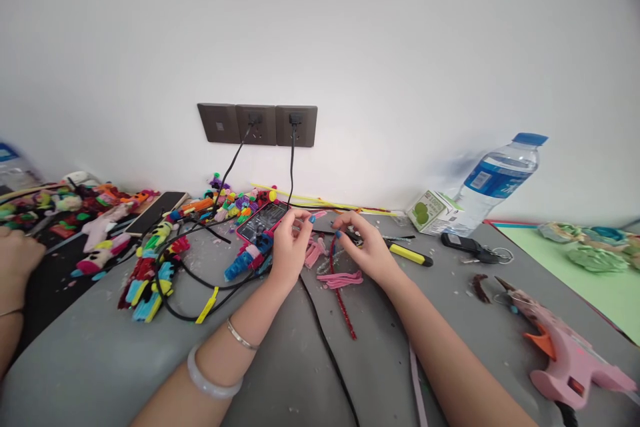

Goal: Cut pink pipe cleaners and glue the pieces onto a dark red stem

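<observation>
My left hand (289, 248) and my right hand (364, 245) meet over the grey table (100, 353), fingers pinched together on a thin dark pipe cleaner (324, 233) stretched between them. Under the hands lie pink pipe-cleaner pieces (341, 277) and a red glittery pipe cleaner (343, 303). A phone in a pink case (261, 219) lies just beyond my left hand. A blue and pink pipe-cleaner figure (246, 260) rests beside my left wrist.
Colourful pipe-cleaner figures (150, 273) and black cables (185, 280) crowd the left. A pink glue gun (570, 353) lies at right, with a yellow-handled tool (411, 254), key fob (463, 243), green carton (431, 211) and water bottle (497, 177). Another person's hand (17, 257) shows far left.
</observation>
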Tool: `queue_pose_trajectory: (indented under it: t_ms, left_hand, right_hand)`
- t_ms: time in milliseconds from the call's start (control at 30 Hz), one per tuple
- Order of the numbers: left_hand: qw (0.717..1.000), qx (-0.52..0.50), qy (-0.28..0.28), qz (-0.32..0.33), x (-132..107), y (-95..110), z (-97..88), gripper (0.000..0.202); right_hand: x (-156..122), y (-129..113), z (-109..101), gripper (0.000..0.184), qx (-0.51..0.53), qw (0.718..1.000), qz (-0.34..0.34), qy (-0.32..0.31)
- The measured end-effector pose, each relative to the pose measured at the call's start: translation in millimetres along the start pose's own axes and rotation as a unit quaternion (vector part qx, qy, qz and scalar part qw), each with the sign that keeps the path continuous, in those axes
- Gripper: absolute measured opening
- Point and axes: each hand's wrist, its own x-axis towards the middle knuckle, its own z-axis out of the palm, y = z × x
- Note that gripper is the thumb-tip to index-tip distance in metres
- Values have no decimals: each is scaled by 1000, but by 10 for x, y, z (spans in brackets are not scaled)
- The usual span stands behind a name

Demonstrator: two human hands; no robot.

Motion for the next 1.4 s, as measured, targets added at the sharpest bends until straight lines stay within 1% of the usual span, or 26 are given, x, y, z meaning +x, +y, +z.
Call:
queue_pose_trajectory:
  t_ms: [33, 100, 167, 300, 400, 500, 667, 733, 900, 967, 1067, 1133, 1267, 1400]
  left_hand:
    - [1000, -5, 13, -1, 5, 11, -9, 13]
    - [999, -8, 36, -3, 15, 21, -22, 18]
    - [999, -10, 49, -1, 24, 14, -29, 18]
    - [999, -7, 49, 1, 35, -24, -29, 11]
    - [999, 6, 42, 7, 34, -45, -29, 8]
    - [999, 26, 34, 25, 33, -52, -33, 10]
    - [998, 40, 36, 40, 44, -43, -46, 20]
    - [998, 34, 45, 36, 44, -33, -49, 22]
    - [998, 7, 63, 2, 31, -6, -46, 26]
    - [998, 1, 66, 7, 26, 4, -43, 27]
    - [998, 1, 52, 36, 5, 33, -35, 27]
    - [997, 9, 32, 65, -28, 64, -28, 26]
    - [988, 32, -19, 150, -131, 141, -27, 26]
    - [965, 58, -80, 241, -227, 285, -30, 27]
  right_hand:
    - [3, 12, -4, 5, -4, 1000, 5, 11]
    - [9, 34, -12, 14, -13, 999, 16, 34]
    - [14, 54, -15, 17, -21, 998, 28, 53]
    - [12, 95, -6, 7, -28, 996, 39, 79]
    - [8, 126, 2, 7, -24, 994, 37, 99]
    - [7, 140, 0, 7, -25, 993, 36, 106]
    - [9, 123, -11, 7, -30, 992, 40, 119]
    - [10, 118, -14, 8, -35, 991, 40, 124]
    - [6, 120, -19, 9, -37, 989, 49, 131]
    - [2, 122, -21, 11, -27, 990, 60, 126]
    - [-5, 117, -21, 13, -2, 991, 74, 113]
    - [-5, 107, -18, 14, 18, 991, 74, 113]
    - [6, 77, -8, 17, 56, 989, 59, 124]
    - [14, 43, -8, 21, 62, 990, 50, 120]
